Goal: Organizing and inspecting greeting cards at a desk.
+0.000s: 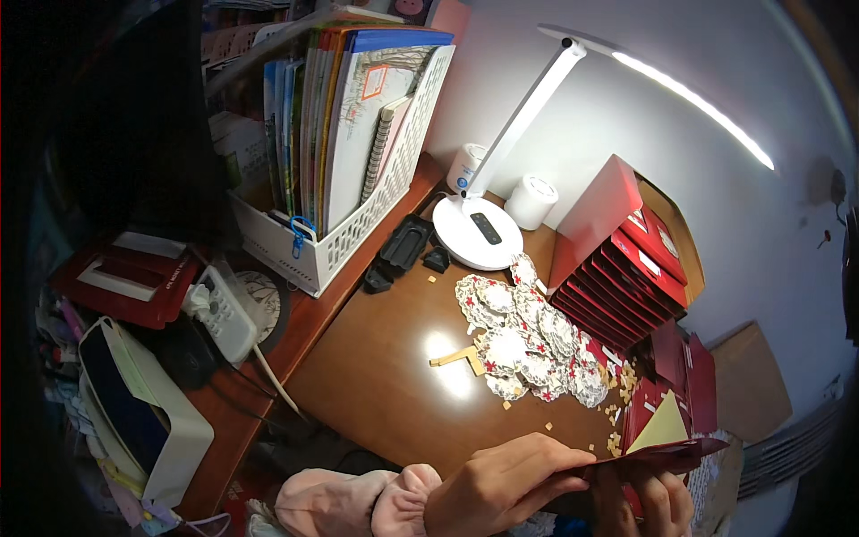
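My left hand (510, 480), in a pink sleeve, pinches the left end of a dark red paper folder or envelope (661, 458) between thumb and fingers. Beneath the same piece, my right hand (647, 500) grips it with bent fingers; part of this hand is hidden. The red piece is seen nearly edge-on above the desk's near right side. Just behind it stands a pale yellow paper corner (661, 424). More dark red card pieces (701, 382) lie beyond. White lace-edged paper cut-outs with red figures (513, 346) are heaped on the wooden desk (376, 376).
A red box (597, 194) packed with red folders stands behind the heap. Small tan scraps (627, 379) and a tan strip (453, 357) lie around it. A white desk lamp (478, 231), black plastic parts (406, 241), a book rack (362, 235) and a power strip (228, 312) are farther left.
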{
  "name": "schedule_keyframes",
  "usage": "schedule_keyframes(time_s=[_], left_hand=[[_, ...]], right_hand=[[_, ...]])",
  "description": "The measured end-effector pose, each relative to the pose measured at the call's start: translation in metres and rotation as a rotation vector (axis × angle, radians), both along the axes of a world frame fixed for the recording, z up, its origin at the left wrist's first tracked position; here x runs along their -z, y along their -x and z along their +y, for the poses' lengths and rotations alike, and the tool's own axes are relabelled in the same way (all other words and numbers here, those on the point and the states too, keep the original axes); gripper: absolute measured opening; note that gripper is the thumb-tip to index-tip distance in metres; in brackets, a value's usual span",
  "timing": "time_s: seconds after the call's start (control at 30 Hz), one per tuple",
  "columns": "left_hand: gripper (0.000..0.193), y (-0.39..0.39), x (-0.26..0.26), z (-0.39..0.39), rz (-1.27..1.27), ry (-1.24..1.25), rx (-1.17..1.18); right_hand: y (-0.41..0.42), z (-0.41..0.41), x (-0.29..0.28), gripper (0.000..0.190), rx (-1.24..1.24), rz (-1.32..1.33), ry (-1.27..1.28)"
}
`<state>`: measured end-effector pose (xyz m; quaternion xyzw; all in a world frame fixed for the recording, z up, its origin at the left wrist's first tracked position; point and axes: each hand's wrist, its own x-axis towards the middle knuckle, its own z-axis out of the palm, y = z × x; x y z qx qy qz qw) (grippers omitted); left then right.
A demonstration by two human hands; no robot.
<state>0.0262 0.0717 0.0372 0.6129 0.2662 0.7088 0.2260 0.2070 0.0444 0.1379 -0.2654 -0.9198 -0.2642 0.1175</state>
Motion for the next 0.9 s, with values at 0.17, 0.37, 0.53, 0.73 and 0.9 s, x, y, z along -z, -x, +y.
schedule_keyframes(time_s=[0.17, 0.37, 0.53, 0.73, 0.9], left_hand=[[0.018, 0.002, -0.001, 0.000, -0.011, -0.003, 0.018], [0.018, 0.006, -0.011, -0.001, 0.061, -0.138, 0.070], [0.020, 0.009, -0.012, 0.006, 0.211, -0.306, -0.023], [0.025, 0.006, -0.011, 0.006, 0.291, -0.279, -0.054], [0.025, 0.004, -0.018, 0.005, 0.363, -0.182, 0.000]], right_hand=[[0.006, 0.000, -0.004, 0.028, 0.026, -0.028, 0.044], [0.005, 0.002, -0.004, 0.026, 0.002, 0.049, 0.062], [-0.004, 0.011, 0.007, 0.019, -0.014, 0.203, 0.179], [-0.024, 0.027, 0.006, 0.017, 0.010, 0.329, 0.320], [-0.043, 0.028, 0.001, 0.020, 0.083, 0.398, 0.229]])
